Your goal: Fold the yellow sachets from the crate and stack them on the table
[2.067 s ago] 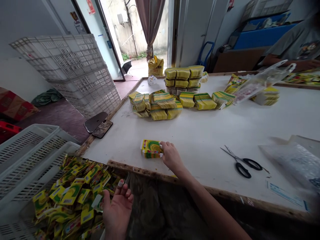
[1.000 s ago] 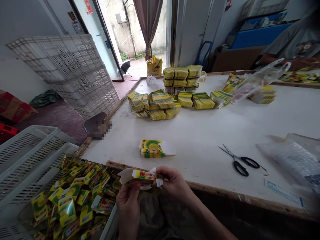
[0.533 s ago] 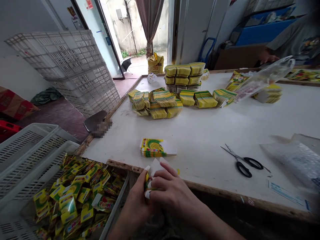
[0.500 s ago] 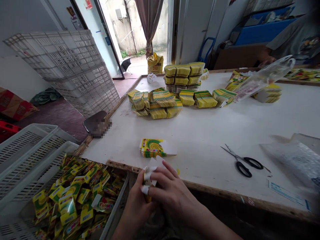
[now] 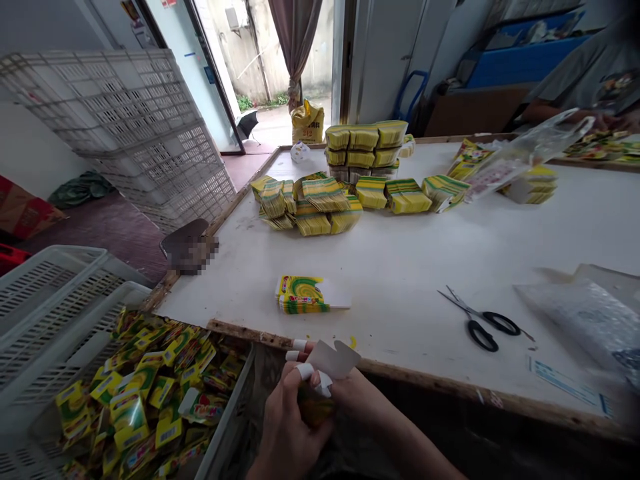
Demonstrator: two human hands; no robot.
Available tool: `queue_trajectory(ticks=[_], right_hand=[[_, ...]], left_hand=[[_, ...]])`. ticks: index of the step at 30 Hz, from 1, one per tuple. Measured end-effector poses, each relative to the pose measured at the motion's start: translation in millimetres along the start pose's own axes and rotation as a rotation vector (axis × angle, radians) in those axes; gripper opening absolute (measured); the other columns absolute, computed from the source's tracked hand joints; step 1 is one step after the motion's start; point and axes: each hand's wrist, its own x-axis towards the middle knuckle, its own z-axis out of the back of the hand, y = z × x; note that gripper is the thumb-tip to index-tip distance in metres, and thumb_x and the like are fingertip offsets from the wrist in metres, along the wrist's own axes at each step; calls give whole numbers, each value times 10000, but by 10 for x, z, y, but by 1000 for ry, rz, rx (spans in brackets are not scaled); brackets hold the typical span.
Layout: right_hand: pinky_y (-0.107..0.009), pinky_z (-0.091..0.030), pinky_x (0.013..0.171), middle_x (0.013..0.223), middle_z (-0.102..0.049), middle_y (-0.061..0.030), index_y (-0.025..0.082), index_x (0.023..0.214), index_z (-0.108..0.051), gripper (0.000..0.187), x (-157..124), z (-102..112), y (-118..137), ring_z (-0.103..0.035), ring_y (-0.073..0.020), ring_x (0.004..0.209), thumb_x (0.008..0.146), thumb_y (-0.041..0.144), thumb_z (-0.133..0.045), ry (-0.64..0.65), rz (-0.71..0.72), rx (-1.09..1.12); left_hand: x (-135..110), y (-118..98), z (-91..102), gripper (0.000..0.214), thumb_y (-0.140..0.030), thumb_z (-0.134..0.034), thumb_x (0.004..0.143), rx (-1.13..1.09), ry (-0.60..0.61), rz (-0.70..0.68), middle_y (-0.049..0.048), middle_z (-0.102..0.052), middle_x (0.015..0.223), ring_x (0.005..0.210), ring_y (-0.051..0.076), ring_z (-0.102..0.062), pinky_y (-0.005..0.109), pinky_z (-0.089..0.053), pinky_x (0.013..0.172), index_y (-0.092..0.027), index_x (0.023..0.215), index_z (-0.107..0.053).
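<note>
Just off the table's front edge, my left hand point(image 5: 290, 417) is closed around a small yellow-green printed card carton point(image 5: 316, 408). The carton's white-grey flap point(image 5: 334, 360) stands up and open. My right hand point(image 5: 346, 390) is closed at the carton's far side, its fingers partly hidden behind the flap. White wraps cover several fingertips. On the table beyond lies a stack of flat printed cartons point(image 5: 303, 295). A crate point(image 5: 231, 410) full of folded yellow cartons stands at lower left.
Black-handled scissors point(image 5: 480, 320) lie open at right, near bubble wrap point(image 5: 580, 320). Bundled carton stacks point(image 5: 367, 150) line the table's back beside a clear plastic bag point(image 5: 525, 157). White crates point(image 5: 135, 127) tower at left. A co-worker point(image 5: 585, 87) sits far right.
My right hand has swung from over the carton to its far side, fingers now behind it. The carton's flap is now plainly visible, standing up. The view has shifted slightly.
</note>
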Motion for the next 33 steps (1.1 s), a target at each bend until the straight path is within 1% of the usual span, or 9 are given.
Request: queue_trajectory(ticks=[3,8,12,16,19,24,27,30,33], right_hand=[[-411,-482,974,1246,-630,-109,224,1254,-580,528,-36,-13,-80,-606,-281,1123,855,569,-568,-11,29,41],[-432,-347,1121,1475,-441,-125,220,1472,-355,623,-191,-84,-88,-401,-275,1371,881,214,-552,-10,184,-383],[-400,-337,1130,1560,-290,-149,195,1497,-313,717,-229,-136,-56,-279,-256,1437,819,11,-459,76,268,-621],[-389,-359,1119,1521,-374,-143,216,1442,-422,598,-172,-63,-142,-379,-247,1392,871,43,-445,-21,294,-602],[-453,-316,1139,1534,-353,-132,233,1487,-327,639,-156,38,-223,-322,-258,1420,883,66,-448,-96,339,-582],[-484,-317,1128,1580,-219,-175,207,1541,-136,796,-175,115,-171,-238,-311,1445,871,155,-563,71,297,-634],[-454,-408,1064,1537,-326,-176,244,1480,-346,648,-140,140,-72,-372,-322,1386,881,185,-584,67,268,-651],[-392,-481,976,1506,-375,-187,217,1218,-633,332,-83,216,39,-479,-321,1313,889,226,-595,117,245,-672],[-360,-492,946,1445,-460,-166,201,1055,-696,217,-41,329,146,-518,-295,1281,887,159,-566,203,243,-684]], left_hand=[[-1,-27,-1,513,-164,-742,637,-17,14,103,71,-707,1004,868,280,-686,372,-528,744,-260,1106,-559],[58,-62,20,664,-207,-734,662,-103,58,248,98,-709,1001,822,283,-692,362,-529,680,-249,1258,-444],[88,14,55,711,-191,-819,567,-163,31,273,172,-668,1133,945,330,-681,391,-535,767,-216,1217,-532],[66,49,91,695,-161,-816,563,-115,-48,263,139,-670,1106,966,320,-664,402,-523,797,-222,1201,-545],[78,18,165,605,-136,-745,624,11,21,170,109,-668,1114,1005,308,-644,421,-506,859,-232,1193,-559],[184,6,272,529,-191,-756,643,-19,82,117,87,-716,1011,877,289,-682,383,-548,772,-225,1154,-624],[265,22,296,528,-221,-796,606,-14,59,102,103,-734,1011,902,312,-691,390,-558,787,-216,1118,-666],[336,16,330,529,-244,-809,601,91,70,34,106,-742,998,888,309,-703,374,-568,779,-215,1112,-677],[388,-14,371,533,-259,-799,627,150,158,8,95,-743,991,867,292,-711,350,-575,751,-225,1142,-663]])
